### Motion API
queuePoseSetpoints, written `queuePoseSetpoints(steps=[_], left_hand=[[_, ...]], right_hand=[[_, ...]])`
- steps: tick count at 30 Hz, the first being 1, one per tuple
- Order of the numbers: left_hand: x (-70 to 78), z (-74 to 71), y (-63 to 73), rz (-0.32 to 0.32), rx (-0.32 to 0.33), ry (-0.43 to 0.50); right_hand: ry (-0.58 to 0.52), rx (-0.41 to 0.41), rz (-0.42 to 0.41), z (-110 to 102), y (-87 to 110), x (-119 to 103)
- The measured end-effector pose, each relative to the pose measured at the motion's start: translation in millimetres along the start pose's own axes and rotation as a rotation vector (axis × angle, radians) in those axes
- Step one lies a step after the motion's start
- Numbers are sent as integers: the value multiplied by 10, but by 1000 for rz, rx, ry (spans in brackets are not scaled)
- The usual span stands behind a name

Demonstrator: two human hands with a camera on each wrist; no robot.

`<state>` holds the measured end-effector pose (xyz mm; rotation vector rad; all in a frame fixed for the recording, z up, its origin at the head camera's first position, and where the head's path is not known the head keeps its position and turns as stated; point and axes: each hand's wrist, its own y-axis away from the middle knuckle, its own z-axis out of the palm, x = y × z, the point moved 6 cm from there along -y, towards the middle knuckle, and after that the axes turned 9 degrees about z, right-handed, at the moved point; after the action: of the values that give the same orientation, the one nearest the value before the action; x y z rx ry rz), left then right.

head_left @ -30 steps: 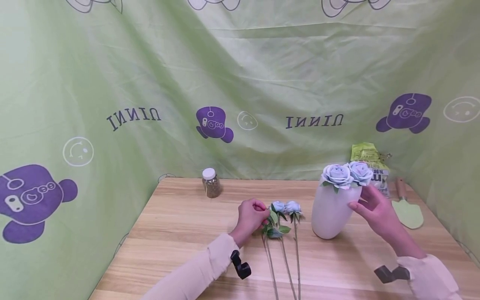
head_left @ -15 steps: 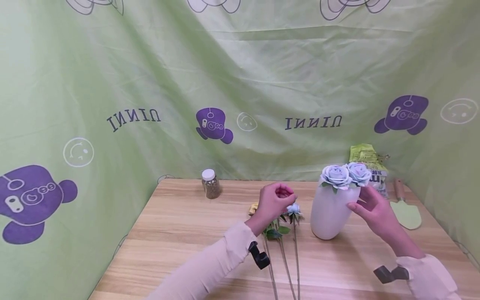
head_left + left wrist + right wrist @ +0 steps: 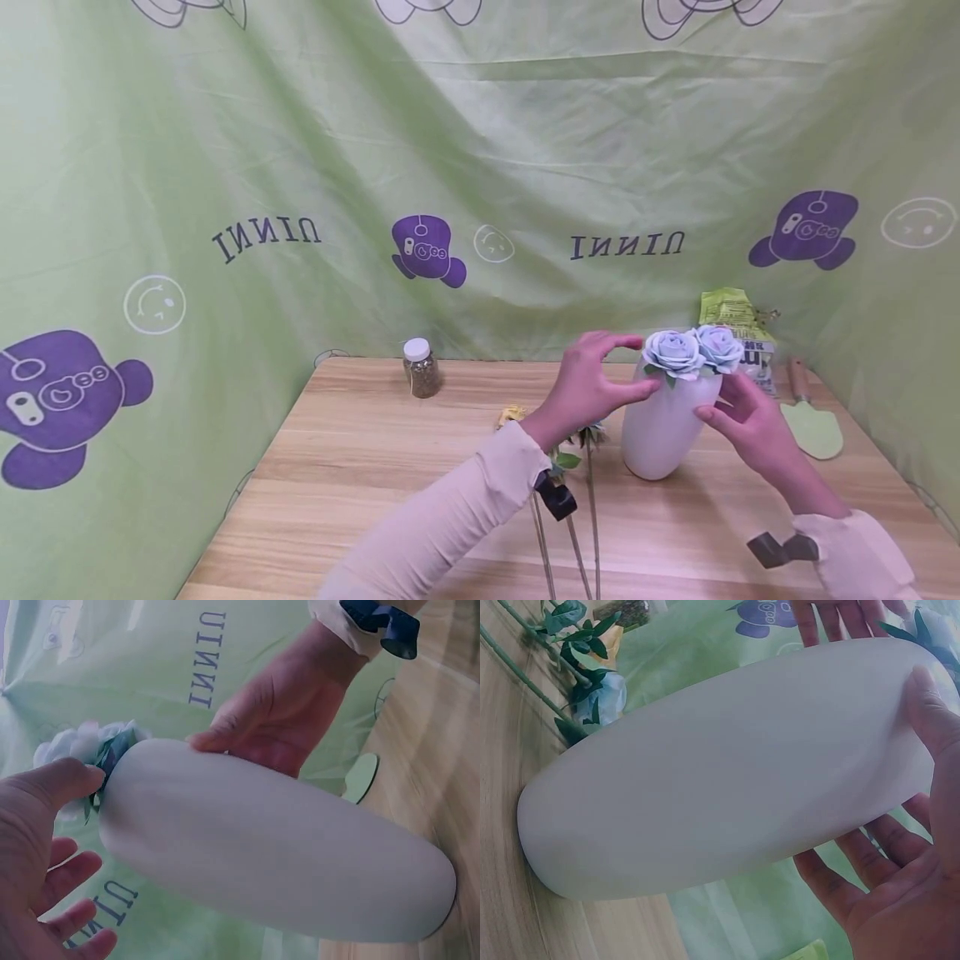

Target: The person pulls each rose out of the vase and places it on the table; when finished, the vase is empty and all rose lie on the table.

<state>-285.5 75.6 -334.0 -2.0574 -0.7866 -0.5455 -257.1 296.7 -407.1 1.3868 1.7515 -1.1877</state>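
a tall white vase (image 3: 663, 429) stands with its base on the wooden table (image 3: 360, 467), right of the middle in the head view; whether it leans slightly i cannot tell. two pale blue roses (image 3: 672, 353) sit side by side at its mouth, their blooms just above the rim and their green leaves (image 3: 112, 754) at the edge. the right hand (image 3: 757, 429) grips the vase on its upper right side, thumb on the near wall and the other fingers round behind it. the left hand (image 3: 588, 383) is spread wide at the other side of the rim, thumb well apart from the fingers; the thumb tip is right by the leaves under the blooms, but whether it touches them i cannot tell. under the left sleeve (image 3: 442, 525) three long flower stems (image 3: 577, 550) lie on the table, with a yellow flower (image 3: 512, 414) and a blue flower (image 3: 593, 433) at their far ends, partly hidden by the arm. farther back on the left stands a small clear jar (image 3: 423, 375) with a white cap and brown contents. behind the vase to the right is a green and white bag (image 3: 727, 308), and beside it a trowel (image 3: 812, 429) with a green blade and a brown handle. a green cloth (image 3: 300, 125) with purple figures hangs behind the table
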Motion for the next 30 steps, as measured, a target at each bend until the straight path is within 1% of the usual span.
queuePoseSetpoints(steps=[2,6,10,12,16,19,22,26,30], left_hand=[[44,28,-22,15,1,-46],[101,65,-57,68,42,-139],[108,97,-94,91,76,-183],[99,114,-112,91,87,-172],[104,139,-136,68,89,-120],[124,163,-139,39,83,-79],[141,185,-137,30,94,-49],[143,203,-129,52,134,-19],[149,201,-124,103,195,30]], right_hand=[[3,0,0,-1,1,1],[9,3,1,-2,1,2],[4,6,-5,0,1,4],[2,6,-7,1,1,5],[-8,7,-14,3,-1,1],[-14,9,-19,4,-1,-4],[-16,10,-20,5,0,-6],[-22,8,-28,6,-2,-9],[-32,9,-42,9,-8,-19]])
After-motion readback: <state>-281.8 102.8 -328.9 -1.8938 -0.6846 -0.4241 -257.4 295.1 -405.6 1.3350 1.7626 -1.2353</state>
